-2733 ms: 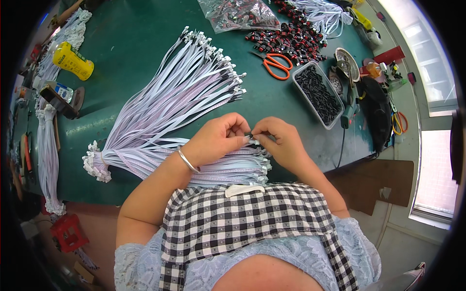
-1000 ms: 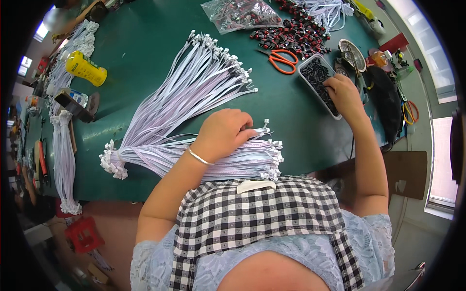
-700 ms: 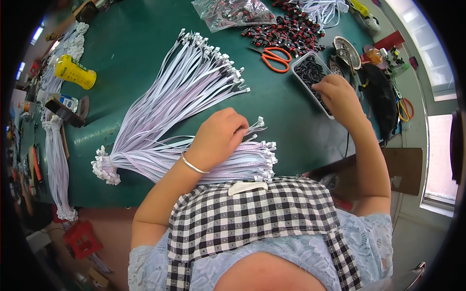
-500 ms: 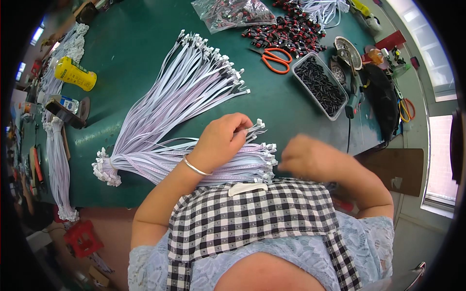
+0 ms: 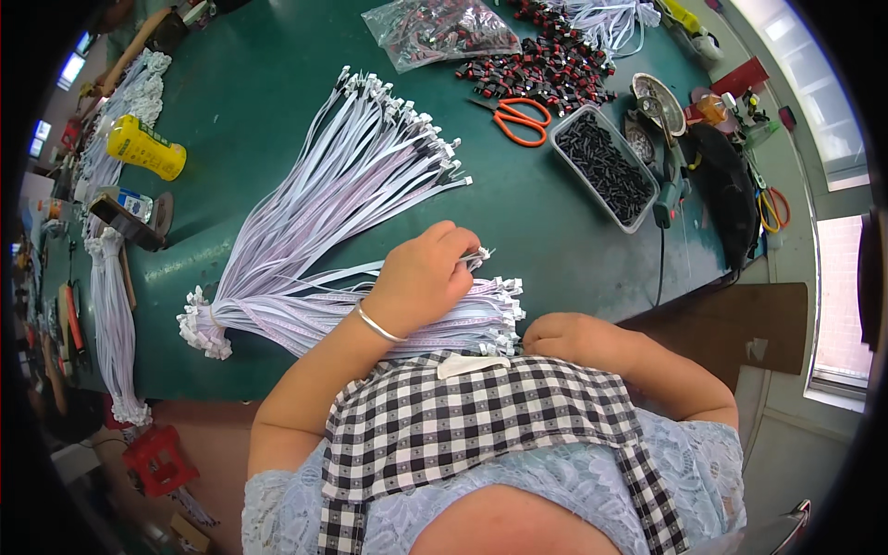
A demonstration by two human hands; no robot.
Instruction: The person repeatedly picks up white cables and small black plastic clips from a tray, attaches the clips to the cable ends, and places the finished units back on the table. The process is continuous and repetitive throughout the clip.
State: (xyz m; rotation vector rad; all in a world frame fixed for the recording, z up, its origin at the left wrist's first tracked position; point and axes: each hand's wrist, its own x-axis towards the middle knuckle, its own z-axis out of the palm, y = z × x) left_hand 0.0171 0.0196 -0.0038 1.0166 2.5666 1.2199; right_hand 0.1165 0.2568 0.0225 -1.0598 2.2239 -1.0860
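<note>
Pale flat cables with white plug ends lie on the green table (image 5: 601, 268), tied together at their left end and fanned into two branches. The upper branch (image 5: 319, 185) spreads away to the far side. Over the near branch (image 5: 277, 319) rests my left hand (image 5: 427, 277), its fingers pinched around a few cables whose plug ends (image 5: 481, 254) stick out past the fingertips. My right hand (image 5: 578, 338) is closed at the right tip of the near branch, by the table's front edge. Whatever its fingers hold is hidden.
Right of the cables stand a clear tub (image 5: 606, 166) of short black pieces and orange-handled scissors (image 5: 521, 120). Beyond lie black-and-red parts (image 5: 555, 69) and a plastic bag (image 5: 439, 32). A yellow bottle (image 5: 146, 148) and another cable bundle (image 5: 113, 324) are at left.
My right hand has come down and slightly left to the near branch's tip, its fingers now closed. The left hand has shifted a little, and less of the pinched cable ends shows.
</note>
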